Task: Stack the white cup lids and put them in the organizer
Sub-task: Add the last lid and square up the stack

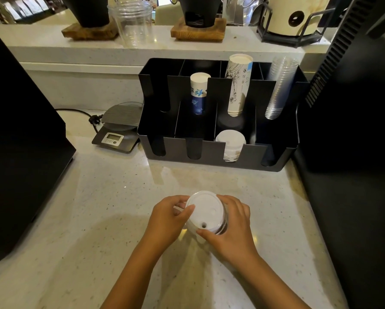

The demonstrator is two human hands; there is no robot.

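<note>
- Where the pale speckled stone tabletop (98, 219) runs forward, it meets a raised ledge (75, 50) of the same light stone
- On that ledge stand two wooden blocks (198, 30) under dark bases, a clear plastic jar (134, 22) and a cream canister in a black wire stand (295, 17)
- Large black machines (20, 152) close in both sides of the tabletop; their tops are cut off by the frame
- A small digital scale (118, 128) sits just left of the black organizer (209, 150), with a dark cable behind it
- The organizer holds two paper cup sleeves, a stack of clear cups (280, 85) and, in a front slot, white lids (230, 143) already placed
- Near the front edge, the stack of white cup lids (203, 210) is held between both hands, well apart from the organizer
- The left hand (169, 217) pinches the stack's left rim with thumb and fingers; the right hand (229, 226) wraps its right side, thumb on the near rim
- The stack's lower part is hidden by the hands, so whether it touches the tabletop cannot be told
- Something dark shows at the stack's right edge, too blurred to make out
</note>
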